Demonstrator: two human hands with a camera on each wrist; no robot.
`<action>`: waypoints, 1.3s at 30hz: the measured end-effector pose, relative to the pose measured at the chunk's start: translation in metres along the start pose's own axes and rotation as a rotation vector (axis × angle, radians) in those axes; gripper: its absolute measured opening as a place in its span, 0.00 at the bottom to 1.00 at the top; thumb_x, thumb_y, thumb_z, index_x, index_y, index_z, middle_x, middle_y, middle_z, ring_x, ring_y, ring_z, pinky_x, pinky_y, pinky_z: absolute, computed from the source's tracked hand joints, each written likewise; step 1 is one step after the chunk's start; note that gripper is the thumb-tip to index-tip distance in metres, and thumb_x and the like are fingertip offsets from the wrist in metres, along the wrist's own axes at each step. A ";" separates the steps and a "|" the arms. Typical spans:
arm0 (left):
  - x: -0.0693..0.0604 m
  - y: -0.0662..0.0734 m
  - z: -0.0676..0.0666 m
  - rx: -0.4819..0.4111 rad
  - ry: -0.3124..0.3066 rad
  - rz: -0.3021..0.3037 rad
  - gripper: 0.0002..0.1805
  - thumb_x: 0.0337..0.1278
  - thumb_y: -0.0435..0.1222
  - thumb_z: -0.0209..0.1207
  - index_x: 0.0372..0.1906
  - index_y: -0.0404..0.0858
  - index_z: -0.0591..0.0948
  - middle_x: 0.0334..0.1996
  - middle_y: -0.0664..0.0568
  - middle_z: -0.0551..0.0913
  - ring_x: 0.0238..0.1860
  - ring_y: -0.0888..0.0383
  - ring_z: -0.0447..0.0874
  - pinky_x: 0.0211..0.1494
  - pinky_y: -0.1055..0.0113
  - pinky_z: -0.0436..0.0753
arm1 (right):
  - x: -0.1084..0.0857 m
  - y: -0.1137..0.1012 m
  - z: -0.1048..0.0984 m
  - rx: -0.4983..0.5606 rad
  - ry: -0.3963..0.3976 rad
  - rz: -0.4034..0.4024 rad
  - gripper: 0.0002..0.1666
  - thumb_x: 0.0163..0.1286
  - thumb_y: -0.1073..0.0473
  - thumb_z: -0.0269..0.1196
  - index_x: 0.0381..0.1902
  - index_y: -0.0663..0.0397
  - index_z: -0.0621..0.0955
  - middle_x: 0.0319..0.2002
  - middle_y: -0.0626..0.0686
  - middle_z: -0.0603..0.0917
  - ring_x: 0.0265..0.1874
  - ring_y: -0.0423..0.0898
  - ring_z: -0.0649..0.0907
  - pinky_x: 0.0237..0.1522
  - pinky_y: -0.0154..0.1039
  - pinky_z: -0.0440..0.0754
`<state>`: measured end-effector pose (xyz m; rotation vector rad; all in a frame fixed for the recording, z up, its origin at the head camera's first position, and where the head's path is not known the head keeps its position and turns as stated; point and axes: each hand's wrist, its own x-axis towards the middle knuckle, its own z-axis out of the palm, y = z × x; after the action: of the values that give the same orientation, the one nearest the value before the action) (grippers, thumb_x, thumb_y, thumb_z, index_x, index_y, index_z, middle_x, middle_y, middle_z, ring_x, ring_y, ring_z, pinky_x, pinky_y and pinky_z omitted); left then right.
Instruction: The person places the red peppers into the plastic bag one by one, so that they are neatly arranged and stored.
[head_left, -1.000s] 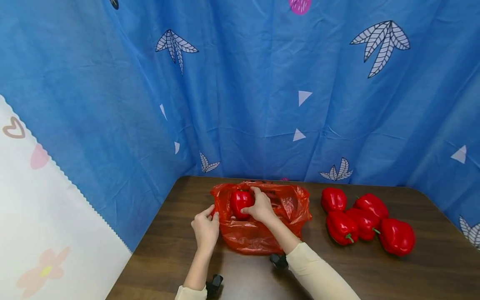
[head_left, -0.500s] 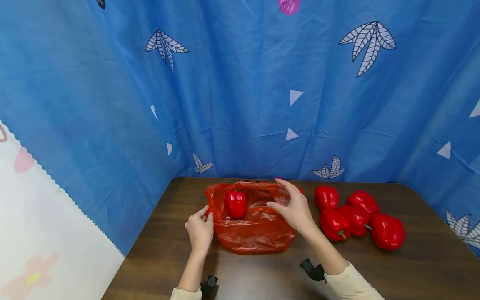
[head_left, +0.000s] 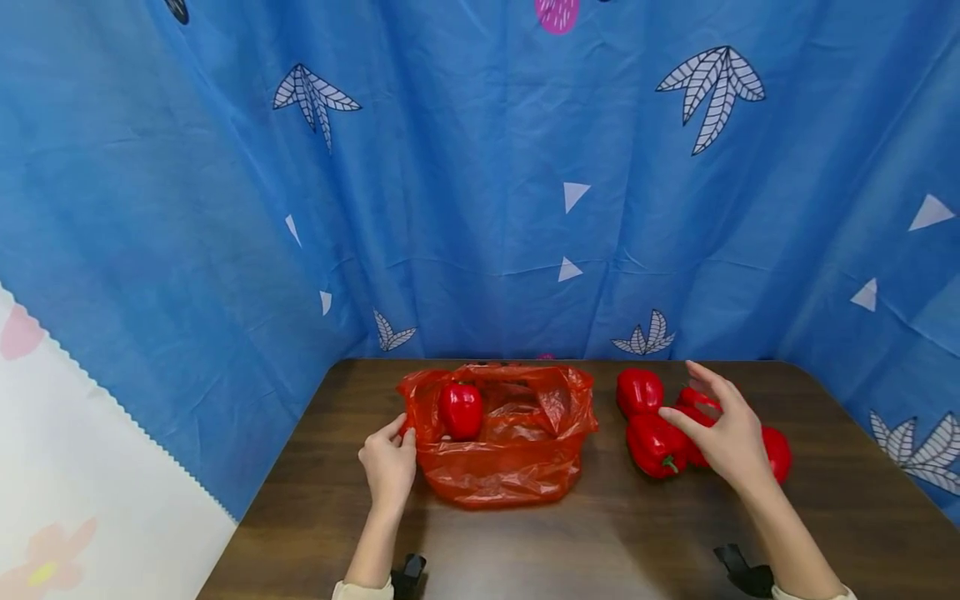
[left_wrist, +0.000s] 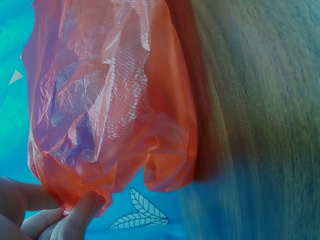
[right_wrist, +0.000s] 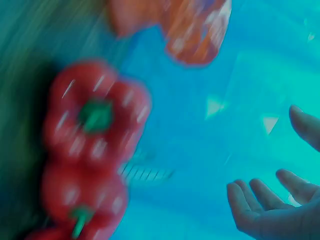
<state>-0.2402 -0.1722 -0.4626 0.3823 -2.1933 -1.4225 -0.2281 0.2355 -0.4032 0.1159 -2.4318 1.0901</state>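
Observation:
A thin red plastic bag stands with its mouth spread on the table. Inside its left part sits one red bell pepper. My left hand pinches the bag's left edge; in the left wrist view the fingertips grip a gathered corner of the film. My right hand hovers over the group of red bell peppers on the right, thumb and fingers spread, holding nothing. It hides part of that group. Two peppers with green stems show in the right wrist view, the upper pepper blurred.
The brown wooden table ends at a blue patterned curtain behind the bag. White cloth hangs at the left. Several peppers lie close together right of the bag, with a gap of bare table between.
My right hand has let go of the pepper in the bag and moved right, out of the bag, to above the other peppers. The left hand keeps its pinch on the bag.

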 end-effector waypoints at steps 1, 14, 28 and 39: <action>0.000 0.000 0.000 -0.001 -0.003 -0.001 0.18 0.60 0.25 0.60 0.55 0.28 0.81 0.54 0.31 0.80 0.52 0.39 0.82 0.48 0.50 0.84 | -0.001 0.007 -0.007 -0.025 0.012 0.020 0.45 0.61 0.51 0.70 0.73 0.53 0.65 0.64 0.66 0.72 0.57 0.64 0.74 0.44 0.17 0.78; -0.003 0.002 0.000 -0.002 -0.022 -0.006 0.18 0.61 0.25 0.59 0.56 0.28 0.80 0.55 0.31 0.79 0.54 0.38 0.80 0.48 0.50 0.83 | -0.016 0.091 -0.052 -0.075 -0.036 0.332 0.53 0.66 0.45 0.64 0.77 0.58 0.50 0.71 0.77 0.53 0.63 0.75 0.60 0.54 0.73 0.68; -0.002 0.002 -0.001 -0.004 -0.021 0.002 0.18 0.60 0.25 0.60 0.56 0.27 0.80 0.55 0.31 0.79 0.53 0.38 0.81 0.46 0.51 0.84 | -0.016 0.139 -0.051 0.047 -0.251 0.435 0.60 0.67 0.46 0.64 0.76 0.65 0.40 0.70 0.80 0.51 0.60 0.75 0.62 0.49 0.64 0.81; -0.001 0.000 -0.001 -0.006 -0.007 0.028 0.18 0.59 0.25 0.60 0.55 0.28 0.81 0.53 0.31 0.81 0.51 0.39 0.82 0.45 0.51 0.84 | -0.016 0.145 -0.046 0.060 -0.320 0.480 0.62 0.67 0.47 0.64 0.75 0.67 0.33 0.69 0.80 0.47 0.62 0.76 0.60 0.49 0.57 0.82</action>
<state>-0.2388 -0.1722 -0.4624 0.3436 -2.1907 -1.4171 -0.2338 0.3656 -0.4833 -0.3151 -2.7962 1.4411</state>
